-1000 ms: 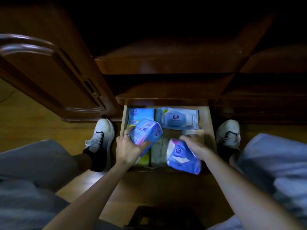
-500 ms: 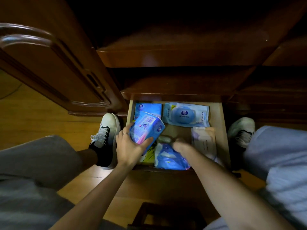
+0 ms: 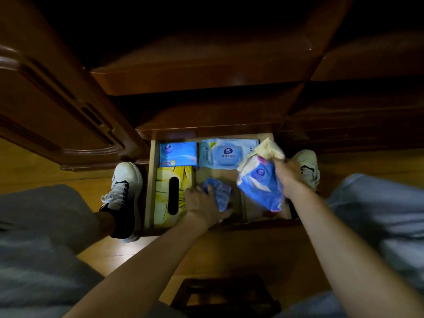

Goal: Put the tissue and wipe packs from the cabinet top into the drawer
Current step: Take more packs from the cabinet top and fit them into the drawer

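Tissue pack (image 3: pixel 219 194) under left hand (image 3: pixel 202 201), inside drawer (image 3: pixel 148 180).

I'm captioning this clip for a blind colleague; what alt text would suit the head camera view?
Seen from above, a person's left hand presses a small blue pack into an open wooden drawer, while the right hand holds a blue tissue pack and a pale pack above it. Inside lie a yellow tissue box, a blue pack and a wipe pack.

A dim home room, likely a bedroom. A dark carved wooden cabinet (image 3: pixel 206 72) fills 12 o'clock, its door (image 3: pixel 52 106) open at 10 o'clock. A wooden floor (image 3: pixel 29 164) and household tissue packs (image 3: pixel 178 154) in the drawer (image 3: pixel 148 184) suggest it.
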A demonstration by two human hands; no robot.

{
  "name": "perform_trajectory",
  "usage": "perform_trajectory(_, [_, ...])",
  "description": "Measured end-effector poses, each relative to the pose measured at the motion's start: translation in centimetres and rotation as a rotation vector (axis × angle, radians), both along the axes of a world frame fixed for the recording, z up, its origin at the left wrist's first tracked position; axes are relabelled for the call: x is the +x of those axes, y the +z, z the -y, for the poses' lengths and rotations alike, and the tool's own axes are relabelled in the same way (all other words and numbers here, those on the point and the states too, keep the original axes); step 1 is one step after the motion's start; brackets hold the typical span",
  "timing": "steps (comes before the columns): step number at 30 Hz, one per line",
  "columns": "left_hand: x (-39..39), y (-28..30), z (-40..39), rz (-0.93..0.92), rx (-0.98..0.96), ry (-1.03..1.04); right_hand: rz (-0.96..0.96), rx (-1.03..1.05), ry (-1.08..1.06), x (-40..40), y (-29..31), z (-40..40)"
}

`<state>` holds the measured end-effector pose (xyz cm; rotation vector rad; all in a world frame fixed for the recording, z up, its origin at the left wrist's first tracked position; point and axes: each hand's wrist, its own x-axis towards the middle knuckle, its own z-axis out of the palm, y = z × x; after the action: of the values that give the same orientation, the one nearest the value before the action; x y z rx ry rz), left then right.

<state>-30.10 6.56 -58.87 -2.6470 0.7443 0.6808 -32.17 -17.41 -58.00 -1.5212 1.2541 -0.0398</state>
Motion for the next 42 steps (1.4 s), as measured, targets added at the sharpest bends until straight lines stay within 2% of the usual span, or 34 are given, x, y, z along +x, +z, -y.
perform_trajectory(5, [0.3, -0.6, -0.3, 0.076, 0.153, -0.125, 0.077, 0.137, 0.045, 0.7, -0.8, -1.8])
perform_trajectory(10, [1.1, -2.3, -1.2, 0.008, -0.171, -0.196, 0.122, 0.139, 0.026, 1.0, -1.1, -1.8])
perform_trajectory(13, [2.7, -2.9, -1.0, -0.134, -0.099, -0.263, 0.126, 0.162, 0.011, 0.9, -1.5, -1.8])
perform_trajectory(16, [3.8, -2.7, -0.9, -0.158, -0.04, -0.284, 0.126, 0.195, -0.007, 0.8, -1.8, -1.8])
perform_trajectory(19, [4.5, -2.5, -1.0, -0.126, -0.054, -0.296, 0.129, 0.207, -0.005, 0.9, -2.1, -2.0])
perform_trajectory(26, [5.1, -2.8, -1.4, -0.209, -0.158, -0.257, 0.13, 0.212, -0.055, 1.1, -1.8, -1.6])
perform_trajectory(28, [4.9, -3.0, -1.4, -0.206, -0.31, -0.16, 0.146, 0.236, -0.055, 0.8, -1.6, -1.4])
perform_trajectory(30, [4.7, -2.2, -1.1, -0.277, -0.661, 0.1, 0.14, 0.297, 0.03, 0.5, -1.2, -1.7])
perform_trajectory(32, [4.8, -0.7, -0.8, -0.573, -1.151, 0.576, 0.124, 0.42, 0.174, 0.1, -0.4, -2.8])
perform_trajectory(33, [5.2, 0.0, -0.8, -0.708, -1.303, 0.777, 0.103, 0.472, 0.255, -0.1, -0.1, -3.6])
perform_trajectory(34, [5.7, 0.6, -0.9, -0.797, -1.373, 0.906, 0.075, 0.508, 0.336, -0.2, 0.2, -4.3])
perform_trajectory(35, [6.2, 1.2, -1.1, -0.839, -1.366, 0.944, 0.039, 0.533, 0.405, -0.3, 0.4, -4.9])
perform_trajectory(36, [6.5, 1.6, -1.3, -0.83, -1.329, 0.934, -0.001, 0.562, 0.453, -0.3, 0.6, -5.3])
perform_trajectory(38, [6.8, 1.7, -2.0, -0.684, -1.235, 0.889, -0.042, 0.639, 0.498, 0.0, 0.9, -5.7])
perform_trajectory(40, [6.7, 1.7, -3.1, -0.544, -1.249, 0.968, 0.028, 0.701, 0.419, 0.3, 1.2, -5.5])
perform_trajectory(42, [6.6, 1.6, -4.1, -0.52, -1.32, 1.117, 0.175, 0.751, 0.218, 0.7, 1.3, -4.9])
